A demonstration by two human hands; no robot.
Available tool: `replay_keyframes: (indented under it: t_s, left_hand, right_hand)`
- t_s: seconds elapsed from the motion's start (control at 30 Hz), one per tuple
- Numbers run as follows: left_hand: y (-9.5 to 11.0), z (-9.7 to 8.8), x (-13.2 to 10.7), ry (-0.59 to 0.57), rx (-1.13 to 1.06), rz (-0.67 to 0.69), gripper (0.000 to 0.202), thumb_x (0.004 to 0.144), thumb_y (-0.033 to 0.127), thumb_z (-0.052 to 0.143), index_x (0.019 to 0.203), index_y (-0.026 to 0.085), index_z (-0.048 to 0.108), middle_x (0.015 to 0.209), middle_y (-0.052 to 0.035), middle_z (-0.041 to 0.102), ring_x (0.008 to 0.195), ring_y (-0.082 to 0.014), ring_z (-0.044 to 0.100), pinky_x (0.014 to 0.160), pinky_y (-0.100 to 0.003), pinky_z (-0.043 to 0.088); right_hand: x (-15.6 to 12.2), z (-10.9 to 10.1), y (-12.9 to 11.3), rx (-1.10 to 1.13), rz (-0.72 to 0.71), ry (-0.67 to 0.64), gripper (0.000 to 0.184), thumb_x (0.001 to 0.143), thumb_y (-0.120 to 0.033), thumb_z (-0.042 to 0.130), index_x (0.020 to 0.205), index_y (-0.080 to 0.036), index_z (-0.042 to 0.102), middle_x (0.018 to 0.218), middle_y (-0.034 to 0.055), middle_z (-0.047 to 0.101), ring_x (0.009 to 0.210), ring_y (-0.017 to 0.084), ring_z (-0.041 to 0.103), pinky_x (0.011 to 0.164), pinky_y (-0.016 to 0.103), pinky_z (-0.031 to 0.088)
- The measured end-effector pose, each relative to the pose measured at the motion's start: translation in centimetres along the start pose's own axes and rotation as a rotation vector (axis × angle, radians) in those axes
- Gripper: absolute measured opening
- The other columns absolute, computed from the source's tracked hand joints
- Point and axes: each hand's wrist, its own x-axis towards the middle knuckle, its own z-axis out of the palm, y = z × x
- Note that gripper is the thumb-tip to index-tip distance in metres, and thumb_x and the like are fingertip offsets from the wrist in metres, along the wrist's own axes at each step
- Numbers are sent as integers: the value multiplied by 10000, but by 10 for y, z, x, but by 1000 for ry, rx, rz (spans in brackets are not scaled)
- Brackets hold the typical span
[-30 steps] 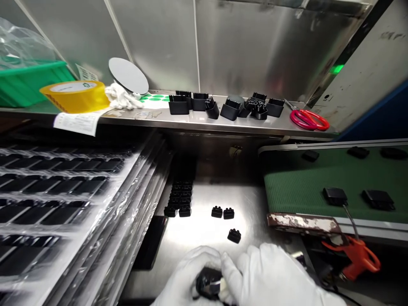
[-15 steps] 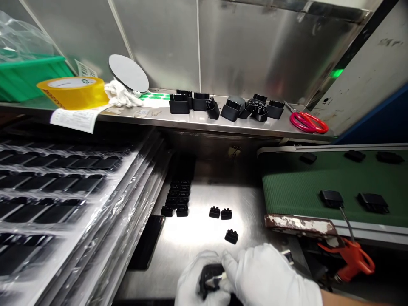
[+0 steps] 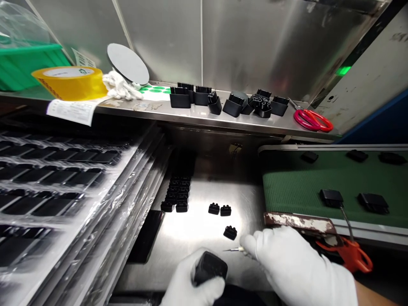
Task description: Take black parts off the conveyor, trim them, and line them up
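Note:
My left hand (image 3: 183, 280), in a white glove, is closed round a black plastic housing (image 3: 210, 267) at the bottom of the view, its smooth face turned up. To the right, my gloved right hand (image 3: 287, 257) pinches a craft knife (image 3: 234, 249). The thin pointed blade aims left, above the housing and apart from it; most of the handle is hidden in my fingers. Just beyond the blade lies a small black part (image 3: 230, 232) on the metal worktop (image 3: 188, 238). Two similar small parts (image 3: 219, 209) sit side by side farther back.
Small black parts (image 3: 177, 195) stand in rows beside stacked plastic trays (image 3: 79, 221). A dark flat slab (image 3: 148, 238) lies by the trays. Right is a green conveyor belt (image 3: 293, 182) with black housings; orange-handled scissors or tool (image 3: 352, 255) hangs below. The shelf (image 3: 191, 117) holds housings, tape and red scissors.
My right hand has drawn the knife away from the housing, up and to the right. The left hand has turned the housing from its hollow side to its smooth face.

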Motion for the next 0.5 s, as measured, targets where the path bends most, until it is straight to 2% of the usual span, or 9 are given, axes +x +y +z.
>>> replay_keyframes:
  t_s: [0.03, 0.1, 0.17, 0.23, 0.27, 0.3, 0.33, 0.4, 0.5]
  left_hand:
    - [-8, -6, 6, -60, -47, -38, 337, 717, 425, 773, 780, 115, 657, 736, -41, 639, 696, -155, 541, 638, -240, 407]
    - [-34, -19, 24, -84, -244, -173, 318, 811, 407, 688, 832, 89, 675, 794, -102, 694, 690, -158, 587, 603, -221, 423]
    - [-71, -32, 46, 221, -480, -454, 276, 820, 367, 685, 837, 93, 653, 756, -92, 687, 602, -123, 576, 436, -170, 334]
    - [-105, -42, 68, 258, -543, -632, 287, 871, 363, 598, 900, 79, 629, 841, -130, 694, 650, -155, 630, 415, -176, 373]
    - [-118, -45, 77, 263, -555, -690, 291, 874, 366, 580, 913, 81, 621, 863, -142, 696, 674, -170, 649, 417, -182, 400]
    - [-128, -46, 86, 249, -546, -725, 311, 877, 387, 558, 915, 84, 616, 869, -154, 696, 684, -187, 661, 419, -195, 426]
    - [-135, -47, 95, 247, -534, -753, 328, 867, 416, 558, 891, 94, 613, 835, -154, 695, 660, -195, 659, 402, -203, 428]
    - [-140, -46, 112, 254, -495, -792, 367, 825, 491, 579, 807, 125, 600, 701, -121, 667, 557, -194, 624, 339, -205, 380]
    - [-139, -45, 139, 265, -427, -816, 417, 767, 573, 599, 733, 159, 566, 585, -69, 603, 499, -196, 600, 304, -197, 332]
  right_hand:
    - [-1, 2, 2, 17, 37, -22, 194, 801, -105, 502, 827, -255, 623, 675, 2, 655, 590, 171, 610, 544, 271, 393]
    - [2, 14, 8, 57, 114, -42, 200, 877, -161, 452, 820, -252, 620, 648, -1, 640, 593, 164, 609, 577, 262, 403]
    - [8, 43, 21, 112, 224, -29, 228, 926, -232, 414, 835, -235, 623, 661, 17, 652, 608, 176, 623, 597, 268, 418]
    - [16, 90, 38, 218, 370, 10, 202, 922, -297, 445, 918, -223, 633, 742, 44, 691, 666, 206, 655, 620, 282, 443]
    - [20, 118, 47, 312, 435, 34, 204, 881, -307, 517, 1031, -225, 629, 809, 54, 709, 737, 222, 674, 656, 287, 464]
    - [24, 149, 56, 408, 507, 53, 328, 815, -303, 600, 1135, -230, 606, 871, 62, 720, 792, 238, 681, 687, 296, 481]
    - [28, 179, 63, 519, 570, 83, 468, 755, -283, 652, 1214, -237, 575, 940, 70, 723, 832, 244, 681, 714, 302, 493]
    - [38, 232, 73, 745, 660, 175, 612, 664, -224, 692, 1260, -230, 554, 1020, 75, 715, 838, 238, 675, 750, 306, 507]
    - [56, 280, 79, 842, 677, 237, 752, 629, -201, 680, 1353, -171, 481, 1044, 74, 690, 868, 220, 653, 802, 303, 509]
